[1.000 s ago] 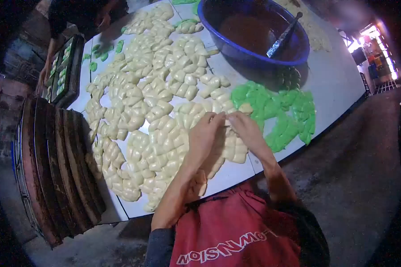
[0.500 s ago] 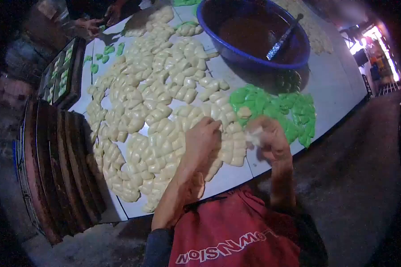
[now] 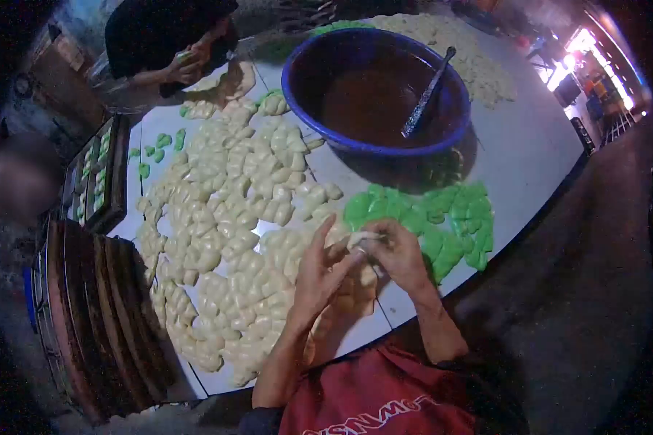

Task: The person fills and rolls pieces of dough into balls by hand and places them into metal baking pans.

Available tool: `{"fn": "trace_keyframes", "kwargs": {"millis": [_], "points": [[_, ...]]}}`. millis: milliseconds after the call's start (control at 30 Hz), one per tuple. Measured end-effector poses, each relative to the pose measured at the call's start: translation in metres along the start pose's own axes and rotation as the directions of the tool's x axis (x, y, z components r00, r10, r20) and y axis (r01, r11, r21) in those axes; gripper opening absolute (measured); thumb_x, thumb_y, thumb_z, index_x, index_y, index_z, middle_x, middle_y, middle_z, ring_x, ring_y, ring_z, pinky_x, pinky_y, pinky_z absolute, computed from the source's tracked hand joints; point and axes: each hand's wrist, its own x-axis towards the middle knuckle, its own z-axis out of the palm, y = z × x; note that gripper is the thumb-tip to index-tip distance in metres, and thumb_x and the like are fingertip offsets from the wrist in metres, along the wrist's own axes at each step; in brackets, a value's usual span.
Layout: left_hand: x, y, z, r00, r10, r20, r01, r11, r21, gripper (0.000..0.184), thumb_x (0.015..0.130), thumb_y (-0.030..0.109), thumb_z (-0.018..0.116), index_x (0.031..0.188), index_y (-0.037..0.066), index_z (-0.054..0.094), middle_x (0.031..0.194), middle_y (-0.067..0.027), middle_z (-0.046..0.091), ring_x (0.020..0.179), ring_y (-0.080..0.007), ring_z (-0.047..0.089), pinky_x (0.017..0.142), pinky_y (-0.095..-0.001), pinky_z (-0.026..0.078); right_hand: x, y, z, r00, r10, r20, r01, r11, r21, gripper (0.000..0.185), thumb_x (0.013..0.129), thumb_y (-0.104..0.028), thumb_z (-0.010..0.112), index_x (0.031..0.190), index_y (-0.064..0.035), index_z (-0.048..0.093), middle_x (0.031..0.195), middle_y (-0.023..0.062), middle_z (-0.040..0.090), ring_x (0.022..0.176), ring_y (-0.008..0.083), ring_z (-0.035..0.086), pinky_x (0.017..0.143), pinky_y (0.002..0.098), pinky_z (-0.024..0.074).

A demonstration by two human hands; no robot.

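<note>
Many cream-coloured dough pieces [image 3: 218, 225] lie packed together over the table. My right hand [image 3: 400, 255] pinches a small pale dough piece [image 3: 364, 241] just in front of the green dough [image 3: 384, 208]. Close on its left is my left hand [image 3: 318, 275], with fingers stretched out and thumb pointing at that piece. Whether the thumb touches it I cannot tell. Beneath my left hand spread more cream pieces, partly hidden by it.
A blue basin [image 3: 376, 145] of brown filling with a metal spoon [image 3: 428, 94] stands behind the green dough. Stacked trays [image 3: 98, 312] and a tray of green and white pieces [image 3: 98, 174] line the left. Across the table, a co-worker's hands [image 3: 189, 65] hold something green.
The view has shifted, bringing the co-worker further into sight. My left hand has lifted off the cream dough and its fingers have spread. My right hand has come left towards it with the pale piece.
</note>
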Motion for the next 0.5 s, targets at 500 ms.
{"fn": "trace_keyframes", "kwargs": {"millis": [500], "points": [[0.074,-0.037,0.083,0.995,0.051,-0.086,-0.081,0.911,-0.405,0.062,0.088,0.017,0.066,0.139,-0.001,0.036,0.115,-0.0145,0.059,0.101,-0.0188,0.058,0.087,-0.0283,0.048,0.118,-0.066,-0.053,0.956,0.052,0.287,-0.221,0.772,0.596,0.015,0.091,-0.014,0.061,0.103,-0.0065,0.056,0.087,0.0048,0.064,0.079,0.0093,0.062,0.065,0.0228,0.0496]]}}
